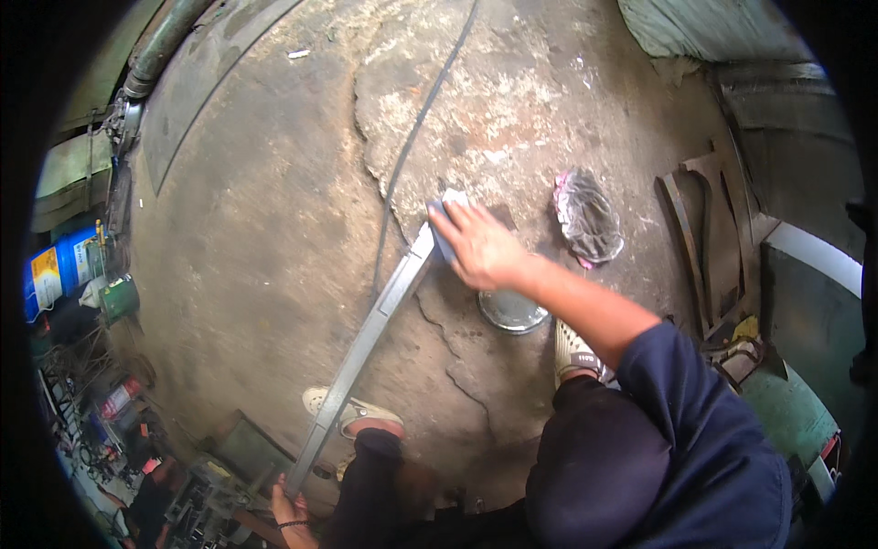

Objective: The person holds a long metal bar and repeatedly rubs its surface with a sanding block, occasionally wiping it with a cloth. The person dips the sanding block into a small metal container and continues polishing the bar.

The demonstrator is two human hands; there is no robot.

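Observation:
A long grey metal bar [358,352] slants from my lower left up to the middle of the view. My left hand [289,512], with a dark bracelet on the wrist, is closed round its near end. At the far end my right hand [483,245] presses a grey-blue sheet [441,231] against the metal. Whether this sheet is cloth or abrasive paper I cannot tell. Something white pokes out by the fingertips. Below my right wrist lies a round, shiny metal tin or lid [514,315], partly covered by my arm.
A crumpled dark bag with pink edges [588,218] lies on the cracked floor. One black cable [416,128] runs across it. Brown metal frame pieces [709,242] rest at the right. Along the left stand a blue bucket [73,263] and cluttered tools. My clog-shod feet flank the bar.

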